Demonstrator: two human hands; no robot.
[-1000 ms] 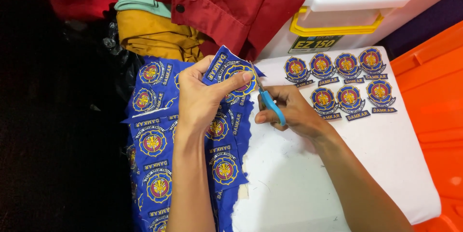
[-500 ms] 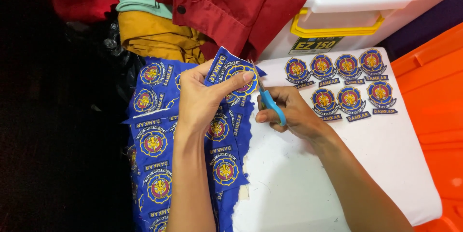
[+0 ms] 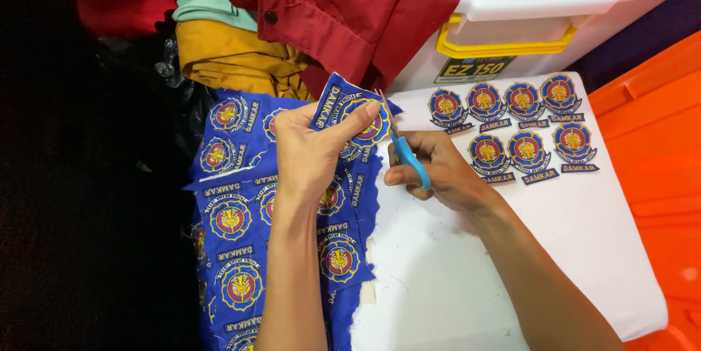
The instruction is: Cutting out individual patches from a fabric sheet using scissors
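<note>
My left hand (image 3: 310, 154) pinches a piece of blue cloth with a round embroidered badge (image 3: 350, 114), lifted off the large blue cloth sheet (image 3: 241, 249) that carries several more badges. My right hand (image 3: 438, 172) grips small scissors with blue handles (image 3: 405, 157); their blades point up along the right edge of the held badge piece. Both forearms reach in from the bottom of the view.
Several cut-out badges with label strips (image 3: 522, 128) lie in two rows on the white surface (image 3: 467, 278). Behind are a white storage box with a yellow handle (image 3: 511, 37), red clothing (image 3: 350, 8) and yellow cloth (image 3: 226, 59). An orange bin (image 3: 650, 147) is at right.
The scissors have shifted a little along the edge of the badge piece, and my left hand has turned the piece slightly. The rest stays put.
</note>
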